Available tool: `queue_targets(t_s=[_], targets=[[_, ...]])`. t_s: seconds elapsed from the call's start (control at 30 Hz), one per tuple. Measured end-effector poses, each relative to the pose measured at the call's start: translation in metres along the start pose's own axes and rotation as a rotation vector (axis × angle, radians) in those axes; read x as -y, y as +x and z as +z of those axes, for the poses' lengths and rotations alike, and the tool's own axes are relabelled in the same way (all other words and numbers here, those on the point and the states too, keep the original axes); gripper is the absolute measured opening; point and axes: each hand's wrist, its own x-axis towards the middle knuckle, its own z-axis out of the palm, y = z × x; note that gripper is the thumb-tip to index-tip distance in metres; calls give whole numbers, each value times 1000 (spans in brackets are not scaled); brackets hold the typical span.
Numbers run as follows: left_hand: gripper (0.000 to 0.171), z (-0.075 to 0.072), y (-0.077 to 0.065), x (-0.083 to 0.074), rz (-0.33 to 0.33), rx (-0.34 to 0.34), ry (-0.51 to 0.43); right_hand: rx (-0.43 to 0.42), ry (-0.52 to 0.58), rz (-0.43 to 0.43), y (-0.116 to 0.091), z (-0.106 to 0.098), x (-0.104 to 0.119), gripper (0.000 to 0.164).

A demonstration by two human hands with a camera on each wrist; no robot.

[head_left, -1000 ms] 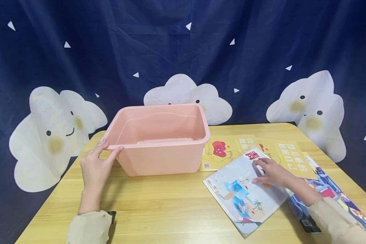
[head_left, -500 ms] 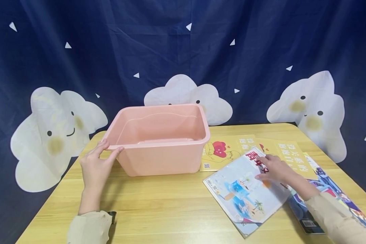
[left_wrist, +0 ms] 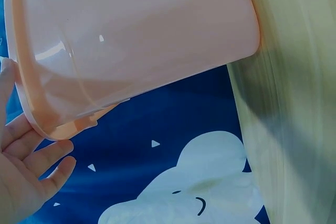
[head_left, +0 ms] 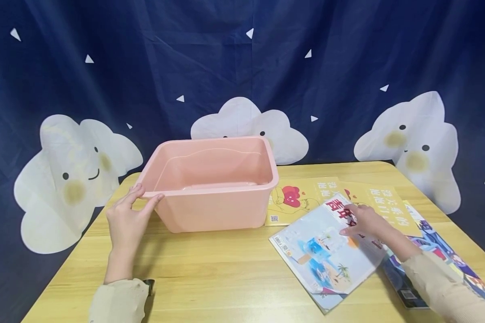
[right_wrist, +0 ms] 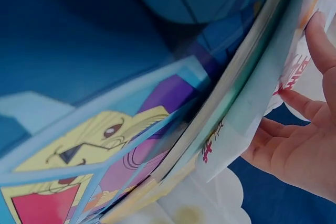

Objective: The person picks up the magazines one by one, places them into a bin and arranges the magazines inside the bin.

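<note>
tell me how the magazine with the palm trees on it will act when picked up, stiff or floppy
The magazine will probably flop, as it curls a little near its front corner. It looks thin, so it's likely light. It overlaps the yellow booklets, so pushing it might shift them.

One pink bin (head_left: 216, 208). One left hand (head_left: 126, 220), one right hand (head_left: 365, 220). One pale magazine (head_left: 307, 233) on top; how many lie beneath is unclear. Two yellow books (head_left: 307, 215), at least one cartoon-covered book (head_left: 454, 264). One table (head_left: 210, 273). One navy curtain (head_left: 218, 58) with three smiling clouds (head_left: 72, 157) and, seen from the head, ten white triangles (head_left: 249, 33).
</note>
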Motion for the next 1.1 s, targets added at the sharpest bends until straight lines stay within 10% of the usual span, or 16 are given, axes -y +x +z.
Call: queue_targets(t_s=[0.6, 1.1], targets=[[44, 0, 1, -1, 3, -16, -11, -47, 66, 35, 8, -4, -11, 97], [29, -1, 3, 2, -20, -32, -52, 39, 330, 62, 1, -21, -30, 56]])
